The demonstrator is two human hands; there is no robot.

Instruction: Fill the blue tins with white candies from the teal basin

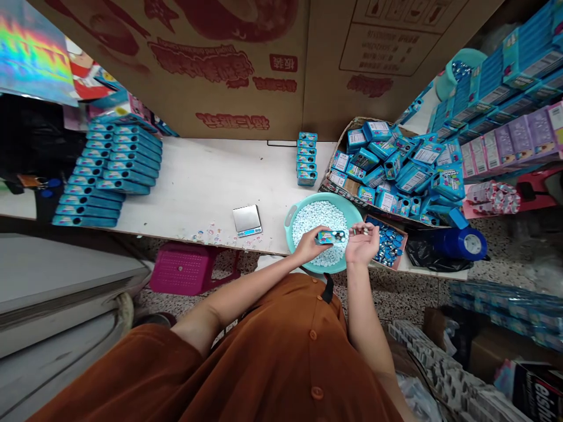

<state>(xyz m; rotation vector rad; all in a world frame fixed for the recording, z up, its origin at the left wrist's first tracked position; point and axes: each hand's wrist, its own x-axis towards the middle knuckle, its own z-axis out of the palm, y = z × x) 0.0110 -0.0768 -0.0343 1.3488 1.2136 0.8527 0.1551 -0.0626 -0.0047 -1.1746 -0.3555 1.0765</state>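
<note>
Two bare hands work above an orange buttoned garment (281,357) that fills the lower frame. The left hand (308,247) grasps a small blue tin (332,237) by its left end, fingers closed around it. The tin lies level, extends rightward from that hand, and sits between both hands. The right hand (363,245) is just beside the tin's right end. Its fingertips are pinched together on small pale pieces (359,231), which are too small to identify.

Directly below the hands and the tin stands a teal basin (289,221) at the near edge of the white table (206,176). The basin is filled with pale blue-white candies (319,217).

- Left of the basin: a small silver scale (247,220), with scattered bits along the table edge.
- Right of the basin: a shallow tray (389,245) of small blue items, touching the basin's side.
- Under the table edge: a pink stool (185,269).

Farther back:

- A cardboard carton (347,190) heaped with loose blue tins, behind the tray.
- A short single stack of tins (307,158), just left of the carton.
- Large stepped stacks of blue tins (109,170), well apart at the table's left end.

A printed cardboard wall (220,64) closes the rear of the table.
</note>
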